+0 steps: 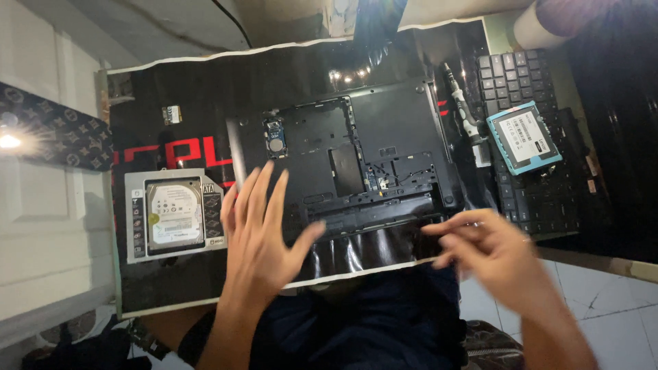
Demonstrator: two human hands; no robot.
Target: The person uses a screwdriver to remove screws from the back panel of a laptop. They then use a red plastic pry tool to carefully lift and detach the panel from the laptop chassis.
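Left hand (pixel 259 229) hovers flat, fingers spread and holding nothing, over the near left part of the opened laptop base (pixel 384 147), mid-mat. Right hand (pixel 490 250), fingers loosely curled and holding nothing, sits at the mat's (pixel 171 288) near edge. Hard drive caddy (pixel 175 214) lies near the left edge; bare mat between.
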